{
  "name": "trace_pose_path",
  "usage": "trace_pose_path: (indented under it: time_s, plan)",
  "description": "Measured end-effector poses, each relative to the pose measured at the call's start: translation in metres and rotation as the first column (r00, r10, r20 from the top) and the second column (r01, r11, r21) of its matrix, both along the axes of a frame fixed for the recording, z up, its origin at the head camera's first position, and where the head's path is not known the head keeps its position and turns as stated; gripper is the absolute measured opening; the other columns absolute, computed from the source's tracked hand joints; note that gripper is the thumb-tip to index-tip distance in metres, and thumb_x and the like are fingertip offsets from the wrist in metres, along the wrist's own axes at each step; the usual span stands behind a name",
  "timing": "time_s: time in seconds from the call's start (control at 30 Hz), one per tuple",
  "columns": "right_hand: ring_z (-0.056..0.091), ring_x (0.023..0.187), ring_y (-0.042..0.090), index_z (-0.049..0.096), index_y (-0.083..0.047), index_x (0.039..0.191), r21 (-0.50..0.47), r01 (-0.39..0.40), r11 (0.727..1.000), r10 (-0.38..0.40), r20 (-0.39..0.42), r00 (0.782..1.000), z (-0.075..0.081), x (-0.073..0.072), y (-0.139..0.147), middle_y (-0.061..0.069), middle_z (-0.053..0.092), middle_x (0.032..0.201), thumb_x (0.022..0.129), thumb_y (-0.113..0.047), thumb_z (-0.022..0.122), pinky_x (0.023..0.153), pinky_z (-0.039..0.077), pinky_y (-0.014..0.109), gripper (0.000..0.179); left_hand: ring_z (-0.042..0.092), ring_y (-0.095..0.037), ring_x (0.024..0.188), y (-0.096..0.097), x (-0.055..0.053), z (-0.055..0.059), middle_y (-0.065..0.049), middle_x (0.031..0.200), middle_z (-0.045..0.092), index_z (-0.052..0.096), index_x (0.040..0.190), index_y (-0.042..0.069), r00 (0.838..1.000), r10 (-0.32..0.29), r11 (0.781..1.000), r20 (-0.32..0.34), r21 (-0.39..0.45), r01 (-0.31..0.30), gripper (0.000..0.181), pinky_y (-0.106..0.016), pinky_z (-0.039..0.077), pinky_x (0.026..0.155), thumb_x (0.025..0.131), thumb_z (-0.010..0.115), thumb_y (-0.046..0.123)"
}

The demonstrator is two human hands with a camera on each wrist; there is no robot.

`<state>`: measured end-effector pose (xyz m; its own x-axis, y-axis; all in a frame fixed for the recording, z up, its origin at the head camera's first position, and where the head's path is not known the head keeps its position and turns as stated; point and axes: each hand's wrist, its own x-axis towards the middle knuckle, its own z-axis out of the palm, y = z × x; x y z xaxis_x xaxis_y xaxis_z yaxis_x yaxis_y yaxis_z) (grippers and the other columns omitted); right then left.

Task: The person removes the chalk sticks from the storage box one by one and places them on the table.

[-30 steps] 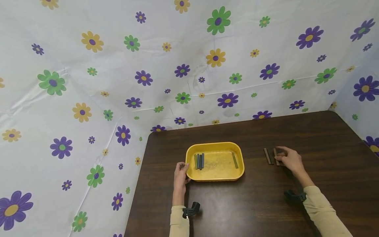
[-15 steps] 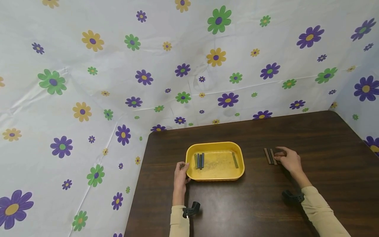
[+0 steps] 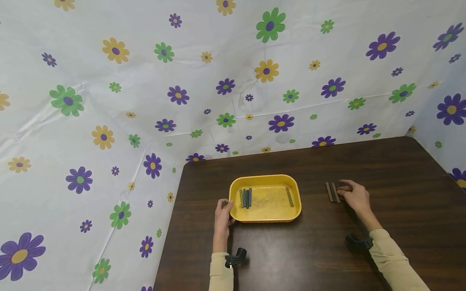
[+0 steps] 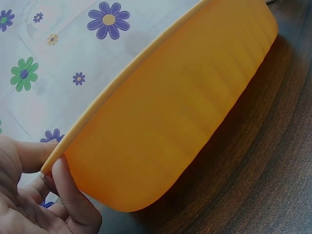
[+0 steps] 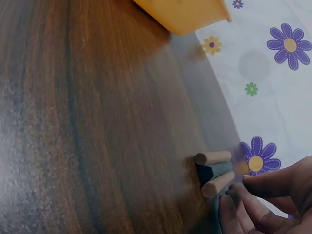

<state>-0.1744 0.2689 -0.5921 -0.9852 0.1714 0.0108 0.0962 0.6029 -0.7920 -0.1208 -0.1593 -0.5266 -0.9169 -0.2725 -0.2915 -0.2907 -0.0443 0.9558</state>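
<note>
My left hand [image 3: 222, 220] holds the left rim of a yellow plastic tray [image 3: 263, 219], thumb on the rim and fingers below it, as the left wrist view shows. Inside the tray, several short olive and dark blue sticks [image 3: 244, 199] lie side by side at the left. One olive stick [image 3: 289, 197] lies alone at the right. On the table a dark stick [image 5: 214, 170] lies between two brown sticks, the left one [image 3: 329, 192] and the right one [image 5: 218, 185]. My right hand [image 3: 356, 198] rests beside the right brown stick, fingertips at its side.
The dark wood table [image 3: 291, 254] meets a white flower-printed sheet [image 3: 204, 81] at the back and left. A dark wrist mount [image 3: 236, 257] sits on the left wrist, and another mount [image 3: 358, 241] on the right.
My right hand has moved slightly left, bringing the right brown stick against the dark one, and its fingers now lie beside that stick. The left hand and tray have stayed in place.
</note>
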Motion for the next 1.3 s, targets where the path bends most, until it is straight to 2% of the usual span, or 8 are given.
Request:
trace_pose_path:
  time_s: [0.13, 0.33, 0.47, 0.6, 0.7, 0.87, 1.07, 1.3]
  plan:
    - [0.063, 0.106, 0.053, 0.055, 0.011, 0.137, -0.022, 0.026, 0.999, -0.026, 0.004, 1.000, 0.007, 0.000, -0.003, 0.032, 0.069, 0.114, 0.102, -0.004, 0.060, 0.079, 0.047, 0.052, 0.039, 0.054, -0.022, 0.074, 0.000, 0.000, -0.001, -0.024, 0.105, 0.061, 0.051, 0.116, 0.002, 1.000, 0.001, 1.000, 0.000, -0.002, -0.001, 0.017, -0.026, 0.045, 0.058, 0.106, 0.057, 0.015]
    - [0.061, 0.106, 0.053, 0.055, 0.009, 0.138, -0.045, 0.031, 0.999, -0.031, 0.005, 1.000, 0.021, -0.001, -0.010, 0.034, 0.067, 0.116, 0.105, -0.012, 0.058, 0.084, 0.047, 0.061, 0.039, 0.054, -0.023, 0.074, 0.001, -0.002, -0.005, -0.026, 0.107, 0.061, 0.050, 0.117, 0.002, 1.000, 0.014, 1.000, 0.000, -0.005, -0.014, 0.017, -0.025, 0.044, 0.057, 0.107, 0.056, 0.015]
    - [0.062, 0.106, 0.051, 0.056, 0.008, 0.138, -0.060, 0.024, 0.998, -0.024, -0.003, 1.000, 0.031, -0.002, -0.017, 0.034, 0.067, 0.117, 0.106, -0.015, 0.058, 0.083, 0.048, 0.058, 0.039, 0.054, -0.023, 0.075, -0.002, -0.009, -0.022, -0.026, 0.110, 0.060, 0.050, 0.118, 0.004, 0.999, 0.033, 0.999, 0.020, -0.017, -0.032, 0.017, -0.024, 0.043, 0.056, 0.107, 0.056, 0.016]
    - [0.065, 0.092, 0.039, 0.058, 0.007, 0.137, -0.072, 0.010, 0.997, -0.012, -0.019, 1.000, 0.041, -0.002, -0.024, 0.032, 0.068, 0.115, 0.107, -0.017, 0.057, 0.070, 0.050, 0.040, 0.039, 0.054, -0.021, 0.074, -0.007, -0.016, -0.041, -0.024, 0.110, 0.061, 0.051, 0.119, 0.005, 0.999, 0.038, 0.999, 0.028, -0.016, -0.038, 0.019, -0.023, 0.042, 0.054, 0.107, 0.057, 0.019]
    - [0.067, 0.088, 0.034, 0.057, 0.006, 0.139, -0.108, -0.011, 0.994, 0.009, -0.017, 1.000, 0.048, -0.002, -0.029, 0.031, 0.068, 0.115, 0.108, -0.019, 0.055, 0.064, 0.051, 0.033, 0.040, 0.054, -0.021, 0.074, -0.005, -0.012, -0.030, -0.025, 0.111, 0.061, 0.051, 0.118, 0.004, 1.000, 0.025, 1.000, 0.016, -0.003, -0.025, 0.019, -0.024, 0.043, 0.055, 0.107, 0.057, 0.018]
    - [0.070, 0.088, 0.037, 0.054, 0.005, 0.142, -0.169, -0.048, 0.984, 0.047, -0.014, 0.999, 0.058, -0.001, -0.037, 0.032, 0.066, 0.119, 0.110, -0.022, 0.053, 0.064, 0.055, 0.036, 0.042, 0.054, -0.021, 0.074, 0.000, -0.002, -0.004, -0.026, 0.109, 0.060, 0.050, 0.118, 0.001, 1.000, 0.011, 1.000, 0.004, 0.007, -0.011, 0.019, -0.025, 0.044, 0.057, 0.107, 0.056, 0.016]
    - [0.073, 0.083, 0.027, 0.054, 0.006, 0.142, -0.205, -0.091, 0.975, 0.089, -0.021, 0.996, 0.064, 0.001, -0.050, 0.032, 0.067, 0.120, 0.110, -0.021, 0.053, 0.071, 0.058, 0.037, 0.041, 0.053, -0.021, 0.072, -0.001, 0.000, -0.001, -0.026, 0.108, 0.061, 0.050, 0.119, 0.000, 1.000, -0.006, 1.000, 0.009, 0.013, 0.006, 0.020, -0.025, 0.045, 0.057, 0.107, 0.057, 0.015]
    - [0.073, 0.091, 0.033, 0.057, 0.007, 0.137, -0.211, -0.110, 0.971, 0.109, -0.014, 0.994, 0.070, 0.000, -0.068, 0.029, 0.070, 0.117, 0.110, -0.020, 0.054, 0.072, 0.055, 0.028, 0.039, 0.054, -0.022, 0.073, -0.002, 0.000, -0.003, -0.024, 0.107, 0.061, 0.050, 0.117, 0.001, 1.000, -0.009, 1.000, 0.004, 0.014, 0.009, 0.019, -0.026, 0.046, 0.058, 0.107, 0.057, 0.015]
